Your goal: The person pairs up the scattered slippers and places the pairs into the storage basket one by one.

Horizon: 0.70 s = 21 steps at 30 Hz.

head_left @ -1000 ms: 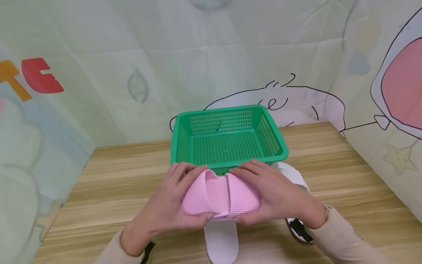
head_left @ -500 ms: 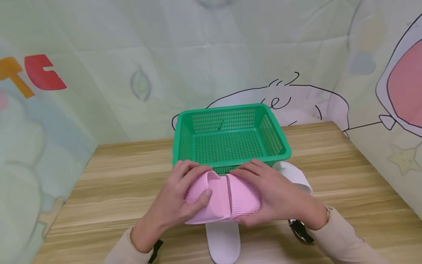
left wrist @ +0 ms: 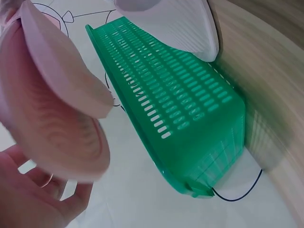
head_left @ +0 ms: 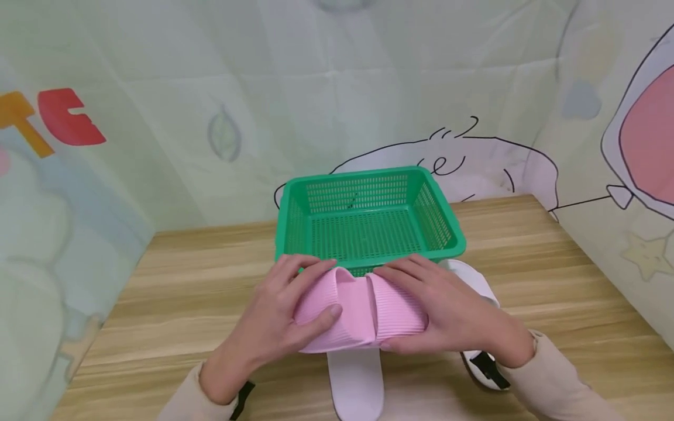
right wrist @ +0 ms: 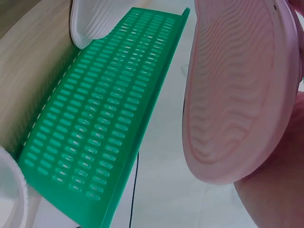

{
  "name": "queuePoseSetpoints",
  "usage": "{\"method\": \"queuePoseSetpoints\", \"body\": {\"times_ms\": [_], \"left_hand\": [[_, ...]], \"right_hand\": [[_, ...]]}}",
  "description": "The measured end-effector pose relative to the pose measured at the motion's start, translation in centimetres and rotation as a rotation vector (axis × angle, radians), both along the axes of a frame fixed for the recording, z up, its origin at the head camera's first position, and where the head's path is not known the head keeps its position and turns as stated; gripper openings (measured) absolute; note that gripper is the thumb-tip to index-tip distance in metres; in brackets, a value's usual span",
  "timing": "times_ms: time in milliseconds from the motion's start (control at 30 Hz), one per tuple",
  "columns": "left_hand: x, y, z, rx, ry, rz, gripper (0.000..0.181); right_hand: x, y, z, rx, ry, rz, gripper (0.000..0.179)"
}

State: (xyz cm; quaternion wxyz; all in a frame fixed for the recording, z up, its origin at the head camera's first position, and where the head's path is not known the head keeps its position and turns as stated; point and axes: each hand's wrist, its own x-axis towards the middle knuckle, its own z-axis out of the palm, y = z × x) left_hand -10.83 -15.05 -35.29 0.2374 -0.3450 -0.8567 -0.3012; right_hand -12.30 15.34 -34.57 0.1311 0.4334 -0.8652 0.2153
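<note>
A pair of pink slippers with ribbed straps (head_left: 402,307) is held together, raised in front of the basket. My left hand (head_left: 284,316) grips the left end, fingers along the far side and thumb across the strap opening. The right hand (head_left: 447,310) grips the right end, its thumb at the near edge. Wavy-patterned soles show in both wrist views, such as the pink sole (right wrist: 232,90) in the right one. Below the pair lies a white slipper (head_left: 358,386), its upper part hidden by the pink ones. Another white slipper (head_left: 468,278) lies partly under the right forearm.
A green perforated basket (head_left: 363,234) with nothing in it stands behind the hands on the wood-grain table (head_left: 210,275). A printed cloth backdrop (head_left: 263,117) rises behind and at both sides.
The left thumb has moved up from the near edge onto the strap opening. The pink slippers have shifted slightly to the right, still in both hands.
</note>
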Motion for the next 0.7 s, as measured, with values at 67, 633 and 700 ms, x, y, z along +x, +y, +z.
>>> {"method": "queuePoseSetpoints", "body": {"times_ms": [67,633,700], "left_hand": [[0.0,-0.1,-0.1,-0.014,0.012,0.012,0.058],[0.3,-2.1,-0.6,-0.151,-0.098,0.124,0.060],[0.3,-2.4,-0.7,-0.148,-0.100,0.126,0.060]], "right_hand": [[0.0,0.4,0.0,0.001,-0.008,0.000,0.082],[-0.2,3.0,0.2,-0.020,-0.023,-0.032,0.087],[-0.3,3.3,0.2,-0.037,-0.033,-0.023,0.088]]}}
